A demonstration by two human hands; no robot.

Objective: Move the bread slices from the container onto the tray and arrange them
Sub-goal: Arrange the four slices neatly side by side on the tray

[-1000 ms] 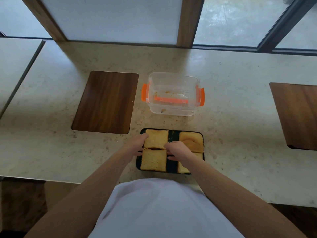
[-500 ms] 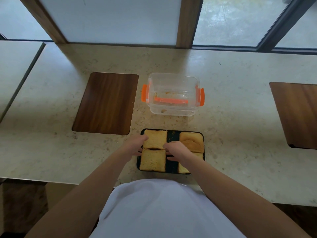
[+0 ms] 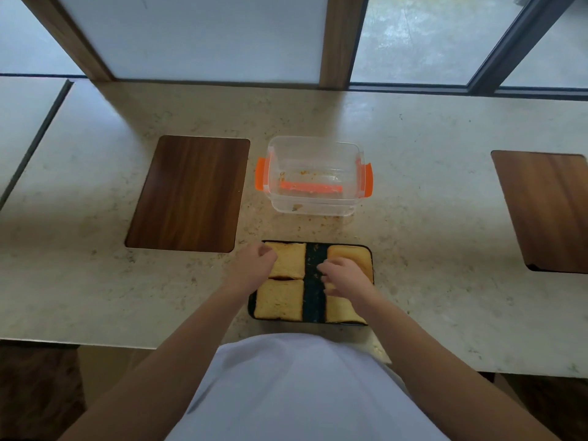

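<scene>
A black tray (image 3: pixel 314 281) lies at the counter's near edge with several toasted bread slices on it in two columns: far left slice (image 3: pixel 291 261), near left slice (image 3: pixel 280 300), far right slice (image 3: pixel 353 256), near right slice (image 3: pixel 342 310). My left hand (image 3: pixel 253 265) rests with curled fingers against the left edge of the far left slice. My right hand (image 3: pixel 345 278) hovers with bent fingers over the right column, hiding where the two right slices meet. The clear container (image 3: pixel 315 176) with orange clips stands behind the tray and holds only crumbs.
A dark wooden inlay panel (image 3: pixel 191 192) sits left of the container and another (image 3: pixel 547 208) at the far right. The beige counter (image 3: pixel 429 249) runs to a window wall at the back; its near edge is just below the tray.
My right hand has shifted from the tray's middle strip to the right column. My left hand has stayed at the left slice's edge, fingers curling in slightly.
</scene>
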